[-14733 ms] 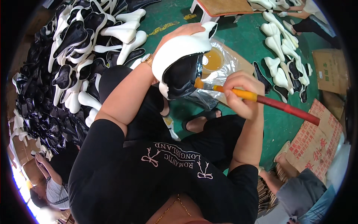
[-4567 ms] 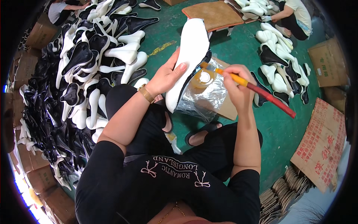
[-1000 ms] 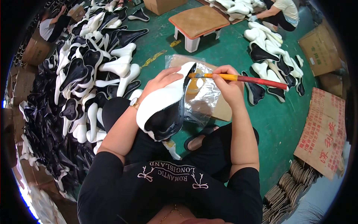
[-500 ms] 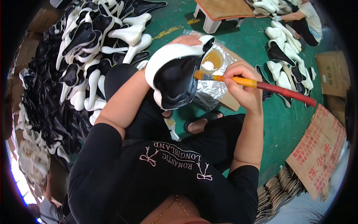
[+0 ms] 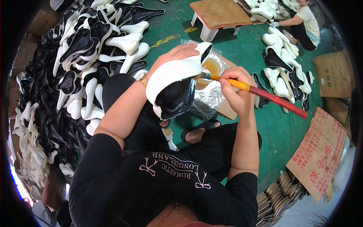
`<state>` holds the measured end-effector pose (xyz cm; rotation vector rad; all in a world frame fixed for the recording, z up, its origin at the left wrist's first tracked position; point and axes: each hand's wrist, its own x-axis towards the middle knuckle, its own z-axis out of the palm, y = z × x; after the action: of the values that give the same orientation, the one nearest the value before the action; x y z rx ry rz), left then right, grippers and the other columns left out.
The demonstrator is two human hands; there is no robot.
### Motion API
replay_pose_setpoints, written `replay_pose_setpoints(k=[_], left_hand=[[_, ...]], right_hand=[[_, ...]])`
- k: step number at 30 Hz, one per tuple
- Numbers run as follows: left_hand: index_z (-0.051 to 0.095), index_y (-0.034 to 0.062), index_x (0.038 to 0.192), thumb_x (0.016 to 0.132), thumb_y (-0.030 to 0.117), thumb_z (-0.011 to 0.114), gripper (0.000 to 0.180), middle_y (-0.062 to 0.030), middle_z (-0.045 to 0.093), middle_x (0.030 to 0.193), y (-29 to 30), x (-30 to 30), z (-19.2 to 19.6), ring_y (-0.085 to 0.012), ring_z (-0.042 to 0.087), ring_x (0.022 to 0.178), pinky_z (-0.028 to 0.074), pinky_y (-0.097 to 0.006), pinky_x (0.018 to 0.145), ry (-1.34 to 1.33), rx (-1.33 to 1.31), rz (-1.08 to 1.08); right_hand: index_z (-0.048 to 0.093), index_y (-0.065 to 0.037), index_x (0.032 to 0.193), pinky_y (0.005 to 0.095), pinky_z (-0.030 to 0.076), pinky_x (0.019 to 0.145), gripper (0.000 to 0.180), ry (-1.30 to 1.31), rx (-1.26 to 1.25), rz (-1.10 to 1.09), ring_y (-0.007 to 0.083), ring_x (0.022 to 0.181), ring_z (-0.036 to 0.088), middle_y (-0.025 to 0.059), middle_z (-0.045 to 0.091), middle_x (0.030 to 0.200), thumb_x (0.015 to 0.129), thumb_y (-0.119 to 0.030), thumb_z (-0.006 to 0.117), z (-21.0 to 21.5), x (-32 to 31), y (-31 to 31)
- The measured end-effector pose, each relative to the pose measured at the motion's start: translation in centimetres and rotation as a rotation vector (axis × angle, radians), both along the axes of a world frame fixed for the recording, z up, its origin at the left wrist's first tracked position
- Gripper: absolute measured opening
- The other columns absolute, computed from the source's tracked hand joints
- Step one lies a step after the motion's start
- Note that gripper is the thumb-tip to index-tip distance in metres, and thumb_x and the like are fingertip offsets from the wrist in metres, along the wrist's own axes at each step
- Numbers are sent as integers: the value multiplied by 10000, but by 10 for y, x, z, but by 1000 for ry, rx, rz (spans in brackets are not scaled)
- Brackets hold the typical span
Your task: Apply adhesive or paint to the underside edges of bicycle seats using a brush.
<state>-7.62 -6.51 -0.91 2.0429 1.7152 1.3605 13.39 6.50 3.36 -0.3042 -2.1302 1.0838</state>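
Note:
My left hand (image 5: 174, 56) grips a black-and-white bicycle saddle (image 5: 174, 86) from above, its black underside turned toward me. My right hand (image 5: 235, 89) holds a paintbrush (image 5: 261, 92) with a yellow and red handle; its bristles touch the saddle's edge near the nose. Just behind the saddle stands a container of amber glue (image 5: 210, 68) on a crinkled clear plastic sheet (image 5: 211, 96). A gold watch sits on my left wrist.
A big heap of black and white saddles (image 5: 72, 75) fills the left. A low wooden stool (image 5: 219, 15) stands ahead on the green floor. Another person (image 5: 302, 22) sits at far right among more saddles (image 5: 283, 72). Cardboard sheets (image 5: 319, 151) lie at right.
The saddle has tipped slightly and the brush tip has moved along its edge near the glue container. My head has shifted, so the stool and the other person show again.

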Motion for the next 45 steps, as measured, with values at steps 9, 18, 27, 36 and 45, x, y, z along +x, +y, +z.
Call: replay_pose_setpoints(k=[9, 18, 27, 36, 45], left_hand=[[608, 71, 1189, 769, -12, 657, 431, -110, 574, 1286, 9, -24, -22, -314, 516, 1251, 430, -354, 1044, 92, 157, 34], [535, 30, 1288, 873, 38, 594, 420, -95, 509, 1330, 17, -43, -58, -209, 522, 1217, 419, -281, 1042, -1041, -28, 77], [541, 46, 1283, 857, -7, 582, 431, -80, 526, 1301, 22, -39, -63, -191, 530, 1191, 413, -266, 1030, -651, -4, 223], [545, 108, 1267, 776, 47, 693, 517, -130, 552, 1265, 30, -44, -48, -292, 545, 1204, 478, -330, 986, 80, 81, 417], [594, 89, 1212, 752, 65, 715, 476, -135, 576, 1245, 24, -47, -46, -329, 540, 1189, 415, -397, 1022, -404, 249, 403]], right_hand=[[640, -24, 812, 285, 490, 666, 88, 8, -137, 127, 170, 726, 624, 76, 651, 810, 747, 32, 662, -1, 18, 3], [655, -6, 882, 297, 500, 663, 117, -420, -155, -222, 189, 726, 636, 99, 657, 822, 834, -111, 675, -61, -4, 29], [629, -8, 931, 226, 475, 726, 100, 41, -639, 111, 93, 779, 582, 35, 625, 886, 845, -12, 681, -22, 27, 28], [634, -17, 811, 297, 502, 686, 83, -30, 66, 144, 217, 748, 637, 98, 657, 813, 742, 6, 674, 6, 14, 2], [628, 9, 887, 293, 510, 708, 88, -59, -429, 273, 191, 751, 635, 109, 653, 875, 823, -17, 681, -10, 17, -21]])
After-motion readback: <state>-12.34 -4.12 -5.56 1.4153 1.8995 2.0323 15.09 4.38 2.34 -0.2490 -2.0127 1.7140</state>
